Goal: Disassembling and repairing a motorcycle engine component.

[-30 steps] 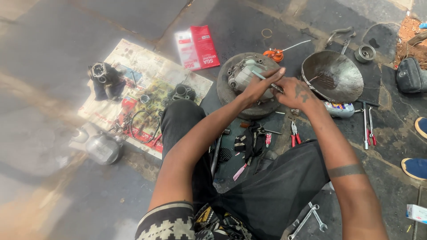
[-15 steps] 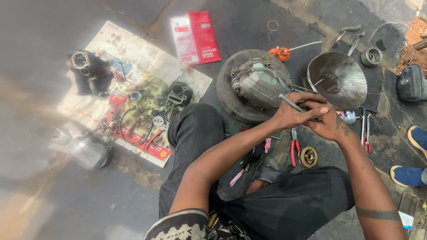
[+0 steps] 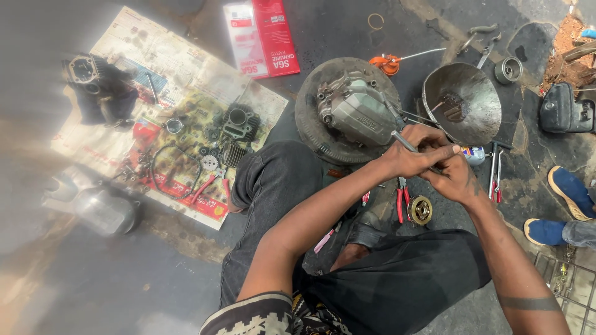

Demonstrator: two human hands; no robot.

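Observation:
My left hand [image 3: 415,156] and my right hand [image 3: 452,177] are pressed together above my lap, both closed around a thin metal tool [image 3: 403,141] whose tip sticks out toward the upper left. Just beyond them a grey engine casing [image 3: 355,111] rests on a round dark tyre-like ring [image 3: 310,118]. Red-handled pliers [image 3: 401,198] and a small round brass-coloured part [image 3: 421,209] lie on the ground under my hands.
A round metal bowl [image 3: 462,102] sits at the right. Newspaper [image 3: 167,118] at the left carries a cylinder block [image 3: 239,124], gears and small parts. A red and white box [image 3: 261,38] lies at the top. Another person's blue shoes [image 3: 562,205] are at the right edge.
My hands have drawn back from the engine casing toward my lap and closed together on the thin tool. The view has shifted closer and lower.

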